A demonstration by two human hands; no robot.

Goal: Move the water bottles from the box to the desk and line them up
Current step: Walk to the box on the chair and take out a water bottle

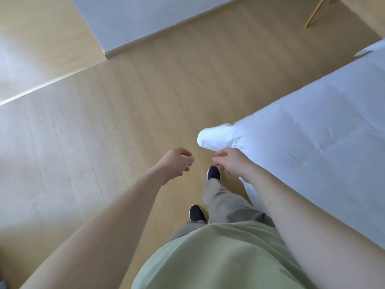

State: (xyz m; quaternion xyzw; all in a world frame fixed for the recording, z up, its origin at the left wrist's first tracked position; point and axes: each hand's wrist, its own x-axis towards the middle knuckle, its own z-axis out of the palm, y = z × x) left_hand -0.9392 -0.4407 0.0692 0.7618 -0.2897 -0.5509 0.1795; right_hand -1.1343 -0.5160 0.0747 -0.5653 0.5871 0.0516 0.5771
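Neither the water bottles, the box nor the counter appears in view, so how much of the task is done cannot be judged; the person seems to be walking between places. The left hand and right hand hang out in front, close together, each grip loosely curled and holding nothing. Underfoot is a pale wood-plank floor. A bed with a white duvet fills the right side, a white wall stands far left, and a wooden furniture leg shows far right.

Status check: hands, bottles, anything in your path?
Left hand and right hand empty, fingers loosely curled. No bottles, box or desk in view. White bed close on right; wooden floor ahead.
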